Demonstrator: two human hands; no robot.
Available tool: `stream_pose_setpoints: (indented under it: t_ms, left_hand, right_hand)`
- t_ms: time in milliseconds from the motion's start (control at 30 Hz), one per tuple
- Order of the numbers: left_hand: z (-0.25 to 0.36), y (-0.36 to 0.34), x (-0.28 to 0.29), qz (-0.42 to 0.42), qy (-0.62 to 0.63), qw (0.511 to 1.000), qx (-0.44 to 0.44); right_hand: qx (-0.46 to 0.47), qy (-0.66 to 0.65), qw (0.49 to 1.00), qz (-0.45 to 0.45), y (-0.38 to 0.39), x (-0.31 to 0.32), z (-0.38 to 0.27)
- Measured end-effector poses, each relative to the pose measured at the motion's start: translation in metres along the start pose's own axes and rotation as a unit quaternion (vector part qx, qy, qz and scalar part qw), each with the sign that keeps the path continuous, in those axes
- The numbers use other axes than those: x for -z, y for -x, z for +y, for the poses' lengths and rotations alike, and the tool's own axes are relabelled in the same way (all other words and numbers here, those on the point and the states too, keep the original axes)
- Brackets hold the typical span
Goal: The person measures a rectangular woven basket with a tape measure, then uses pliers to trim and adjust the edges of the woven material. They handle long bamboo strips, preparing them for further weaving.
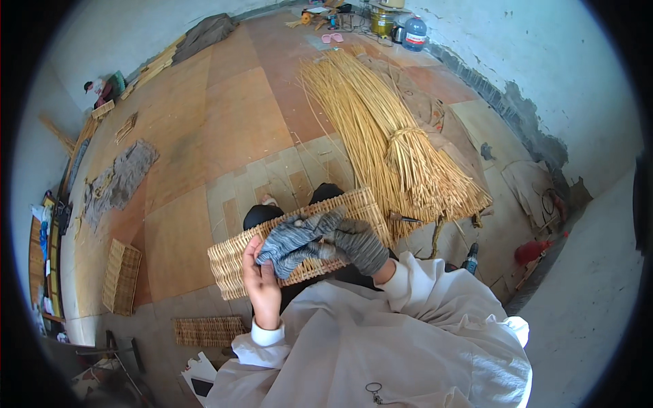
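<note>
My bare L hand (262, 282) is pinching a blue-grey striped knit glove (292, 241) over a rectangular tan wicker piece (228, 268); grey-gloved R hand (360, 246) is touching it, can't tell if gripping tbh.

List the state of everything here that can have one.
Loose glove: off the hand, crumpled
Left hand: bare, fingers at the loose glove
Right hand: gloved
Wicker piece: woven, below the hands
Rod bundle: bound near one end
Grey cloth: rumpled on the floor
Pink slippers: unworn
Water bottle: upright
</note>
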State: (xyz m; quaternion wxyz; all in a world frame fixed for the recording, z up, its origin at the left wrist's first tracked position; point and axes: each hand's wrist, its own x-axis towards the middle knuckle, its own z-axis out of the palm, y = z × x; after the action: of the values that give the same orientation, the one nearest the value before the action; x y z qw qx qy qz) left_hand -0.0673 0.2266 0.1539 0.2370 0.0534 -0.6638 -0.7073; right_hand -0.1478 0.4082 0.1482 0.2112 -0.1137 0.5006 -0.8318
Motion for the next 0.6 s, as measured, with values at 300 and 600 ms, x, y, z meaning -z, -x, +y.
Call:
stream_pose_setpoints:
  t_ms: [300, 600]
  left_hand:
    - [0.001, 0.004, 0.023, -0.093, 0.070, 0.993, 0.011]
    - [-0.014, 0.016, 0.002, -0.025, 0.116, 0.983, 0.138]
  right_hand:
    - [-0.083, -0.280, 0.944, -0.153, -0.030, -0.008, 0.032]
    - [0.108, 0.180, 0.964, -0.165, -0.034, -0.023, 0.008]
